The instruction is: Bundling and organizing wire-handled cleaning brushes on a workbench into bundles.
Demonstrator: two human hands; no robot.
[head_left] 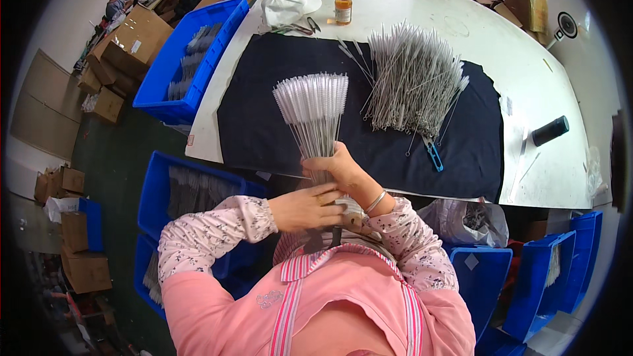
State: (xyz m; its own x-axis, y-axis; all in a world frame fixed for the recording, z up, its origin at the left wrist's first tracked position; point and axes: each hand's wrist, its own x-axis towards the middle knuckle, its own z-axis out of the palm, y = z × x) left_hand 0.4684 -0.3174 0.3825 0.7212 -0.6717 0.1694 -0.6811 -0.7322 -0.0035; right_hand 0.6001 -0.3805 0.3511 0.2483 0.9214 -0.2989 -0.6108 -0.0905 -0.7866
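My right hand [339, 166] is closed around the wire stems of a bundle of white-bristled wire brushes [311, 102]. The bundle stands nearly upright in front of my chest, with its bristle heads fanned out at the top. Just below, my left hand [306, 208] curls across the lower stems from the left, its fingers overlapping beneath my right wrist. Both hands hide the stems' lower ends. A large pile of similar brushes [415, 79] lies on a dark cloth [264, 102] to the right, with a few loose ones at its left edge. Beside the pile's lower end is a blue-handled tool [434, 157].
A white table [547, 92] carries a glass jar [343, 5], a white cap [289, 6], pliers and a dark cylinder [550, 131]. Blue bins of brushes [221, 33] stand left; more blue bins [481, 283] and a plastic bag [455, 221] are at lower right. Someone [116, 5] is far left.
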